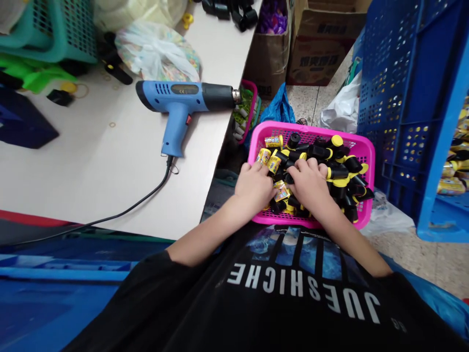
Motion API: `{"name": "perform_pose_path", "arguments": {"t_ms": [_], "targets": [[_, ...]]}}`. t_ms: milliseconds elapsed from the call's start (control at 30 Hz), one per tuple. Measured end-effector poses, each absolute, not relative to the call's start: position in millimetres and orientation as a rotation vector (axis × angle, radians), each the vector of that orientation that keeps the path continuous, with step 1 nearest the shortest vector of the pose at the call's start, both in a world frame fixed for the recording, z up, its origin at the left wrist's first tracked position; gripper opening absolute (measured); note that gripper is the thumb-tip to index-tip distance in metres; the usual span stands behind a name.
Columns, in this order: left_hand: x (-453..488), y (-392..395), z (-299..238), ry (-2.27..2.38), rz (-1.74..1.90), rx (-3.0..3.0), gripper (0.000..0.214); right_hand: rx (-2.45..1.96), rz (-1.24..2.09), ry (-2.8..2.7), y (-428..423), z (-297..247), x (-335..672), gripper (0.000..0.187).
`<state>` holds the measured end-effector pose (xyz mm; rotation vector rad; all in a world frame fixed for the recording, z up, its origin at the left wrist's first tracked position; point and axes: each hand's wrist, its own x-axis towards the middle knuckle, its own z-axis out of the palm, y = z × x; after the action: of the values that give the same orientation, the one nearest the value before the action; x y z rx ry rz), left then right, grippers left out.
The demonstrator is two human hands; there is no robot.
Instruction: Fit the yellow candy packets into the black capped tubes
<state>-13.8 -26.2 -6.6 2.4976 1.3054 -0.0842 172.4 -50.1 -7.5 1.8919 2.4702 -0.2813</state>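
Note:
A pink plastic basket (pixel 311 128) in front of my body holds a heap of small black pieces (pixel 339 171) with yellow caps and rims. Among them lie several small yellow containers with printed labels (pixel 282 191). My left hand (pixel 254 188) is at the basket's left side, fingers curled down beside the labelled containers. My right hand (pixel 309 185) reaches into the middle of the heap, fingers bent among the black pieces. Both hands look closed, but their own backs and the heap hide what the fingers grip.
On the white table (pixel 128 190) at left lie a blue heat gun (pixel 176 100) with a cord, a tied plastic bag (pixel 157 51) and a teal basket (pixel 75 29). A blue crate (pixel 399 98) stands at right. Cardboard boxes (pixel 318 61) stand behind the pink basket.

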Motion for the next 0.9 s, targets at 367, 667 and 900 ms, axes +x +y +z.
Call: {"name": "perform_pose_path", "arguments": {"t_ms": [367, 667, 900], "targets": [[-2.4, -30.5, -28.6, 1.244, 0.181, 2.221, 0.011, 2.414, -2.62, 2.042, -69.3, 7.8, 224.2, 0.032], [-7.0, -21.5, -18.5, 1.112, 0.823, 1.48, 0.038, 2.3, -3.676, 0.858, -63.8, 11.0, 209.2, 0.026], [52.8, -36.7, -16.6, 1.04, 1.454, 0.89, 0.014, 2.145, -3.521, 1.113, -75.0, -3.4, 169.1, 0.036]]}}
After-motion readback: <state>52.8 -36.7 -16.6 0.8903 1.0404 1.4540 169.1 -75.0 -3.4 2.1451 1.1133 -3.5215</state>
